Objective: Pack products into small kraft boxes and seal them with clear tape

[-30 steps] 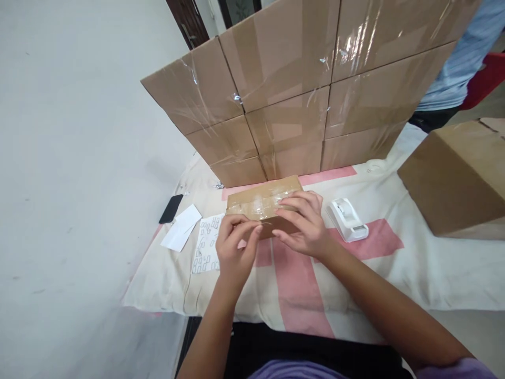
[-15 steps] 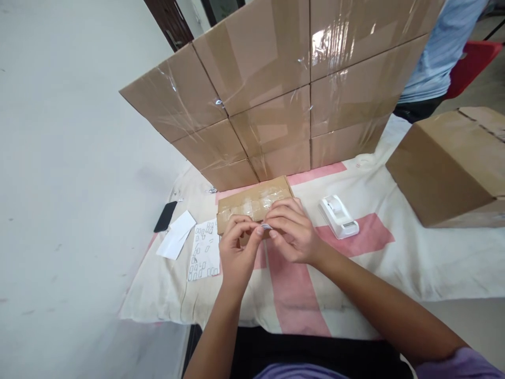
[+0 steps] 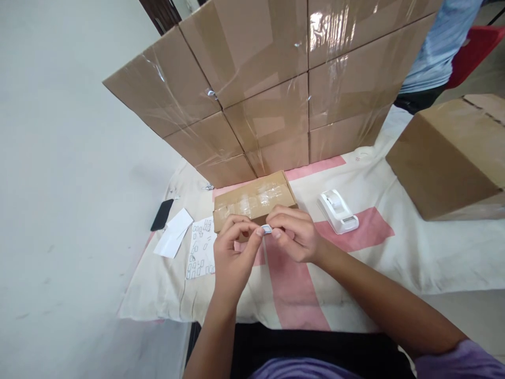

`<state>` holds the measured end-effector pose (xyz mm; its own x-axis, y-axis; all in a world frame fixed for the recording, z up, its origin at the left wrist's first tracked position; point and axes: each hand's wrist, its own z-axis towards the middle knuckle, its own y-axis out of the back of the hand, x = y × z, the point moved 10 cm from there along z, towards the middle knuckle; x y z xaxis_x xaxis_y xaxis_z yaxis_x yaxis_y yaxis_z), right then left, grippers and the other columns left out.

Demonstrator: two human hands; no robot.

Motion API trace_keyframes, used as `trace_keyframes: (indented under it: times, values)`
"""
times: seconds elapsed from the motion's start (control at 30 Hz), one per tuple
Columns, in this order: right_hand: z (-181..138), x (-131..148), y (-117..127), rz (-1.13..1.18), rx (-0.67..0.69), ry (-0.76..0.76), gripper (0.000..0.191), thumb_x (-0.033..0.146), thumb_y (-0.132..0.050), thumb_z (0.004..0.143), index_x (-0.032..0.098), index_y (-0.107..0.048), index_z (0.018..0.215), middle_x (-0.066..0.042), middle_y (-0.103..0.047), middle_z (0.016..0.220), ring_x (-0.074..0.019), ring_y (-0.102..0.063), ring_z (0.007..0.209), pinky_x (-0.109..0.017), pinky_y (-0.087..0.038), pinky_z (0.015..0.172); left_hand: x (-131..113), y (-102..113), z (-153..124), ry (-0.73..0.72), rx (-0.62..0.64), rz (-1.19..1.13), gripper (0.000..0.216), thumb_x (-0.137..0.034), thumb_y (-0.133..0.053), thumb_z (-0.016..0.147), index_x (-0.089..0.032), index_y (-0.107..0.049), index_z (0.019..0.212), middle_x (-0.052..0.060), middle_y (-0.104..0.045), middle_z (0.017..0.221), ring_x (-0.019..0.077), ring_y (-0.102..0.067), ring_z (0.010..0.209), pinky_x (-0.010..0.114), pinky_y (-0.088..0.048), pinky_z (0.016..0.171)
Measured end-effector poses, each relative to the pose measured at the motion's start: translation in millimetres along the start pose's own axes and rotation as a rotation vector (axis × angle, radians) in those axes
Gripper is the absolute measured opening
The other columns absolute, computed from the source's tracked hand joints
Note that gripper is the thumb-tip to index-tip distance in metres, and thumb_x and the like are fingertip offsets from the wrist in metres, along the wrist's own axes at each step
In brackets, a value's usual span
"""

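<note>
A small white piece of paper (image 3: 267, 229) with a dark drawn outline is pinched between my two hands. My left hand (image 3: 237, 252) grips its left end between thumb and fingers. On its right end, the thumb and fingers of my right hand (image 3: 294, 231) are closed. Just behind my hands lies a flat cardboard box (image 3: 252, 200) with clear tape across its top. A paper sheet with drawn small rectangles (image 3: 200, 247) is left of my left hand, partly hidden. To the right stands a white tape dispenser (image 3: 338, 211).
A tall taped cardboard panel (image 3: 268, 110) rises at the back of the cloth-covered table (image 3: 355, 289). White papers (image 3: 172, 234) and a black phone-like object (image 3: 162, 215) lie left. A large cardboard box (image 3: 453, 163) stands right. Behind it is a person in a blue shirt (image 3: 434, 52).
The small paper has turned so its outlined face shows more. My fingers have spread slightly apart along it. The whole view has shifted a little.
</note>
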<state>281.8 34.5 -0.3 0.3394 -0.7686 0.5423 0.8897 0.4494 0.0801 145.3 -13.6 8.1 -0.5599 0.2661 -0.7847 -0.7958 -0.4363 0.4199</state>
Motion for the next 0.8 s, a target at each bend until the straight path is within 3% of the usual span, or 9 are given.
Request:
trace_keyframes:
  times: [0.27, 0.63, 0.8]
  values:
    - [0.2, -13.8, -9.8, 0.212, 0.103, -0.155, 0.026, 0.025, -0.048, 0.099, 0.02, -0.057, 0.075, -0.001, -0.055, 0.072, -0.014, -0.051, 0.064, -0.03, -0.041, 0.058, 1.9, -0.3, -2.4, 0.037, 0.064, 0.028, 0.01, -0.026, -0.073, 0.09, -0.025, -0.071, 0.08, 0.002, -0.059, 0.086, 0.0162, -0.059, 0.083, 0.029, -0.048, 0.073]
    - [-1.5, -25.5, -22.6, 0.428, 0.161, -0.321, 0.021, 0.021, -0.058, 0.093, 0.019, -0.058, 0.072, 0.001, -0.055, 0.073, -0.0118, -0.049, 0.064, -0.027, -0.037, 0.059, 9.2, -2.3, 0.5, 0.1, 0.179, -0.048, 0.013, -0.028, -0.07, 0.091, -0.024, -0.071, 0.079, 0.003, -0.059, 0.083, 0.0172, -0.059, 0.081, 0.031, -0.048, 0.072]
    - [-0.8, -24.4, -24.0, 0.422, 0.138, -0.323, 0.021, 0.019, -0.059, 0.092, 0.018, -0.057, 0.071, 0.002, -0.053, 0.07, -0.01, -0.045, 0.06, -0.025, -0.034, 0.055, 2.7, 3.6, -2.5, 0.05, 0.1, 0.084, 0.007, -0.029, -0.072, 0.09, -0.024, -0.072, 0.085, 0.002, -0.062, 0.086, 0.0159, -0.059, 0.083, 0.029, -0.049, 0.073]
